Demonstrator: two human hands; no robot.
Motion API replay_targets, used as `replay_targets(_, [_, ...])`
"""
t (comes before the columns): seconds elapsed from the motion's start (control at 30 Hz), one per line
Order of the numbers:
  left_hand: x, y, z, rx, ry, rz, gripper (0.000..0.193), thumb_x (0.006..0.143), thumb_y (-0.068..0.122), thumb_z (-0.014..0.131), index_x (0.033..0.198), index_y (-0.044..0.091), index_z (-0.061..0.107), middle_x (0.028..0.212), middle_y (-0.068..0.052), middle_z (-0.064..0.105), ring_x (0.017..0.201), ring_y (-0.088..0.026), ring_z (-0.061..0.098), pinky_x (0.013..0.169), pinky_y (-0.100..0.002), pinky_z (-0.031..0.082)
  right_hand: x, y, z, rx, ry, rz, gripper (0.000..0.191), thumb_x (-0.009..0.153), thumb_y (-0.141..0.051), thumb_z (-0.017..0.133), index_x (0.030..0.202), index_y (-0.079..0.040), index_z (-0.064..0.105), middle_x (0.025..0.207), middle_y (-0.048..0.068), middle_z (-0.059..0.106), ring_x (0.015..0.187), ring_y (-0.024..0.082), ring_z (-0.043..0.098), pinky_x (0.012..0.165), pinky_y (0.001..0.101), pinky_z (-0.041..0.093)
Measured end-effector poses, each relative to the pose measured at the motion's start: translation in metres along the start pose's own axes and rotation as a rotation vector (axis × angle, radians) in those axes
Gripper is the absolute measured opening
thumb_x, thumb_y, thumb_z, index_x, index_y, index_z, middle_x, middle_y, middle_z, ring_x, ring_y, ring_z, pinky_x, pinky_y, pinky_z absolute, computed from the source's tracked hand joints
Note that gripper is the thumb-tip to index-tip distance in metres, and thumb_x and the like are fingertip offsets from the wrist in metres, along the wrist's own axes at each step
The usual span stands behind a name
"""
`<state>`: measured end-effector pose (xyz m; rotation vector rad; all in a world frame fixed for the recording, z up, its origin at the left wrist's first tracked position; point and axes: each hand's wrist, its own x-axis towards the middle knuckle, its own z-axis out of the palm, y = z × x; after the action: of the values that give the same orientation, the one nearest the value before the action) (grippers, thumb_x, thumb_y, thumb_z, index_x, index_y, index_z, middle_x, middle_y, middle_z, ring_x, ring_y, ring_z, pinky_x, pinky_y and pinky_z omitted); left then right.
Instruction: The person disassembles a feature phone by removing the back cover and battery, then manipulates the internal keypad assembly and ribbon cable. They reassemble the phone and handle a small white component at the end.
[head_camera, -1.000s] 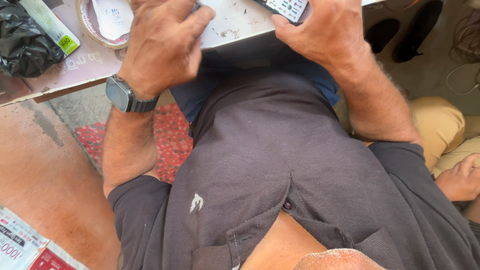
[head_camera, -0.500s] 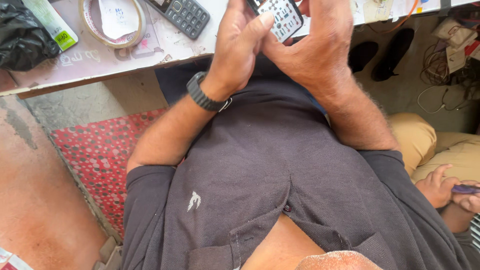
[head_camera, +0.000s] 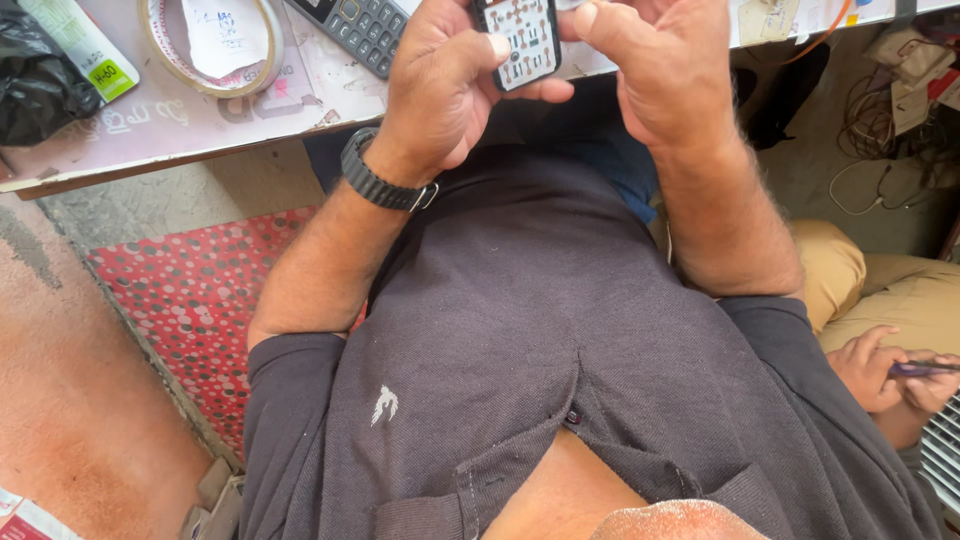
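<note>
While we look down over the dark shirt (head_camera: 560, 330), we see both hands raised at the near edge of the pale worktable (head_camera: 180, 130), meeting around a small phone part (head_camera: 517, 40) with a white face and a grid of little contacts. Our left hand (head_camera: 440, 90) is clamped on it, thumb pressing the face and fingers curled behind, which we judge steadies it so the contacts face us. Our right hand (head_camera: 650, 70) closes in from the right, its thumb tip touching the part's upper right corner (the rest of that hand is loosely curled, gripping nothing else that we can see). The part sits up in the air just above the table edge, between the two hands, not lying on the table.

A black wristwatch (head_camera: 385, 185) rings the left wrist. On the table to the left lie a dark keypad phone (head_camera: 365, 25), just beside the left hand, then a roll of tape (head_camera: 212, 45), a green and white packet (head_camera: 85, 50) and a black plastic bag (head_camera: 35, 85) at the far left. Below the table a red dotted mat (head_camera: 190, 300) covers the floor. At the right, another person's hand (head_camera: 885, 365) holds a thin dark tool, well apart from ours. Cables (head_camera: 880, 150) tangle on the floor beyond. Nothing lies between our hands and the part.
</note>
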<state>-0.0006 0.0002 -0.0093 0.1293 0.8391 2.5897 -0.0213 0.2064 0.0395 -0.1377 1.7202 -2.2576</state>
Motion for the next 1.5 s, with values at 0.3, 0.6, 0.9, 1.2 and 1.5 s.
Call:
replay_targets(0.3, [-0.004, -0.011, -0.008, -0.026, -0.094, 0.019, 0.041, 0.106, -0.005, 0.042, 0.147, -0.003, 0.045, 0.133, -0.021, 0.064, 0.122, -0.031, 0.070, 0.098, -0.049, 0.061, 0.003, 0.017, -0.010, 0.145, 0.025, 0.211, 0.014, 0.087, 0.008, 0.062, 0.091, -0.003, 0.069, 0.086, 0.002, 0.068, 0.078, 0.011, 0.066, 0.076, 0.0275, 0.054])
replay_targets(0.6, [-0.002, -0.017, -0.006, 0.131, -0.092, 0.069, 0.040, 0.107, -0.005, 0.041, 0.147, -0.005, 0.043, 0.132, -0.022, 0.063, 0.119, -0.030, 0.073, 0.098, -0.045, 0.062, 0.003, 0.026, -0.014, 0.095, -0.007, 0.117, 0.013, 0.095, 0.012, 0.065, 0.095, -0.001, 0.068, 0.082, 0.003, 0.065, 0.071, 0.011, 0.062, 0.068, 0.0265, 0.049])
replay_targets(0.9, [-0.004, -0.020, -0.009, 0.223, -0.118, 0.099, 0.040, 0.110, -0.005, 0.040, 0.150, -0.003, 0.036, 0.139, -0.020, 0.059, 0.124, -0.028, 0.071, 0.100, -0.042, 0.063, 0.002, 0.032, -0.015, 0.113, -0.006, 0.086, 0.014, 0.096, 0.014, 0.066, 0.096, 0.000, 0.068, 0.083, 0.003, 0.065, 0.073, 0.013, 0.063, 0.072, 0.0281, 0.052])
replay_targets(1.2, [0.000, -0.028, -0.010, 0.254, -0.130, 0.112, 0.035, 0.112, -0.005, 0.042, 0.147, -0.004, 0.043, 0.135, -0.018, 0.062, 0.121, -0.026, 0.071, 0.100, -0.041, 0.063, 0.002, 0.041, -0.019, 0.116, 0.044, 0.113, 0.014, 0.090, 0.014, 0.063, 0.090, 0.000, 0.067, 0.083, 0.003, 0.063, 0.066, 0.012, 0.060, 0.062, 0.0277, 0.048])
replay_targets(1.5, [0.008, -0.014, -0.004, 0.125, -0.090, 0.028, 0.034, 0.100, -0.005, 0.043, 0.132, -0.013, 0.054, 0.127, -0.022, 0.067, 0.113, -0.029, 0.073, 0.090, -0.042, 0.066, 0.004, 0.043, -0.029, 0.205, 0.009, 0.116, 0.019, 0.094, 0.015, 0.062, 0.082, 0.000, 0.063, 0.076, 0.001, 0.058, 0.066, 0.011, 0.055, 0.064, 0.0269, 0.045])
